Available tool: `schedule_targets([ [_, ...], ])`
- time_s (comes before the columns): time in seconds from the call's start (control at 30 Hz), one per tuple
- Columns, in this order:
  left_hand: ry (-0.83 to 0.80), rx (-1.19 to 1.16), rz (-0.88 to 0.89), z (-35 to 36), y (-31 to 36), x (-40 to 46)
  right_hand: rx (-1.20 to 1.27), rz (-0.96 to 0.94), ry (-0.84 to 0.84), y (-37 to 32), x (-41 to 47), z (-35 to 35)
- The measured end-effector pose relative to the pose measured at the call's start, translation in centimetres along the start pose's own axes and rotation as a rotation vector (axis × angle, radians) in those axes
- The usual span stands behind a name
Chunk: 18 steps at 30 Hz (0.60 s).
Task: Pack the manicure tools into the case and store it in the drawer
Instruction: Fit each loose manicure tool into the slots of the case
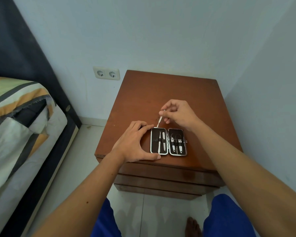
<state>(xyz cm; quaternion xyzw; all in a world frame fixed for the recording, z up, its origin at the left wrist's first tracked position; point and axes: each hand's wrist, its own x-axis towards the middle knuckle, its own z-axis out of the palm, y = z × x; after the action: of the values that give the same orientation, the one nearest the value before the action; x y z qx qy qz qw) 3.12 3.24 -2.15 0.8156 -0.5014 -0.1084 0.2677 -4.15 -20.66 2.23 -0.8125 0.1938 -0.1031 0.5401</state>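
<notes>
The right hand [177, 113] pinches a thin metal tool [159, 120] near its upper end, thumb and forefinger closed on it, the tool slanting down so its tip sits just at the top edge of the case's left half. The left hand [135, 142] lies flat and spread on the bench [161, 93], fingers and thumb cupped against the left side of the case [168, 141], steadying it without gripping anything. The case lies open like a book near the front edge of the bench, dark lining up; the left half holds two slim tools [161, 141] under a strap, the right half holds small scissors and clippers [176, 142]. Nothing else lies on the brown top around it. Below the front edge sit the drawer fronts [166, 182], shut, with the person's knees in blue shorts [229, 216] and a bare foot [193, 227] on the pale floor close before them. A bed [19, 117] with striped bedding stands to the left, apart from the bench, and a double wall socket [106, 73] is on the wall behind.
</notes>
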Motion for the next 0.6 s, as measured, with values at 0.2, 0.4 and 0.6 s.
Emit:
schedule_targets([
  [0.2, 0.010, -0.011, -0.010, 0.0, 0.0, -0.1, -0.086, -0.003, -0.047, 0.4, -1.7, 1.6],
  [0.4, 0.029, -0.023, -0.013, 0.1, 0.0, -0.2, -0.217, 0.011, -0.013, 0.6, -2.5, 2.7],
  [0.6, 0.027, -0.031, -0.020, 0.0, 0.0, -0.2, -0.211, -0.014, 0.029, 0.4, -2.3, 3.0],
])
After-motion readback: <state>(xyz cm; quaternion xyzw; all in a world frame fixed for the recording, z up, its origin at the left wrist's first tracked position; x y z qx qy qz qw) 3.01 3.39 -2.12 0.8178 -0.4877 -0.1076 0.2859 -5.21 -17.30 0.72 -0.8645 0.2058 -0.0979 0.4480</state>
